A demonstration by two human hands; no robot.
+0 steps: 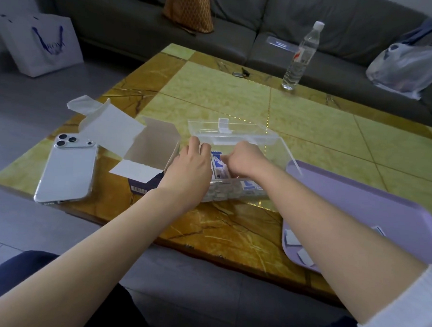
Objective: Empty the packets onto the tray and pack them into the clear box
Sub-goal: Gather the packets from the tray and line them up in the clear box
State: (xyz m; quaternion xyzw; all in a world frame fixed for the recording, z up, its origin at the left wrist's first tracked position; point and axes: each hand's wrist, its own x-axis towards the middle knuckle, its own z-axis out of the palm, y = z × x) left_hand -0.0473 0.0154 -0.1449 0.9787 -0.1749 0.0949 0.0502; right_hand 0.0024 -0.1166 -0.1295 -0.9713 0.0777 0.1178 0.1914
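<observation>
The clear box (282,151) looks like hard, glossy acrylic with square edges, its see-through lid tipped open just past the fingertips; inside it sit the packets (218,164), flat little blue-and-white sachets stacked on edge right under both sets of fingers. The person's left hand (189,167) has its fingers close together and bent over the box's left rim; the right hand (245,160) has its fingers bunched and curled down onto the packets. Both sets of tips are hidden behind the knuckles, so whether they're pinching or just pressing is anyone's guess tbh. Out past the right fingers is the tray (358,195), smooth matte lilac with rounded corners, partly covered by the forearm and cut off by the frame edge, with a few white packets (291,237) on it. Just beside the left fingers there's an open cardboard carton (151,145), flaps up; further out, a silvery phone (67,170) lies face down. It all sits on a polished yellow-and-amber marble-look table (213,93); well beyond the fingers are a plastic water bottle (300,55) and a grey sofa (117,20).
</observation>
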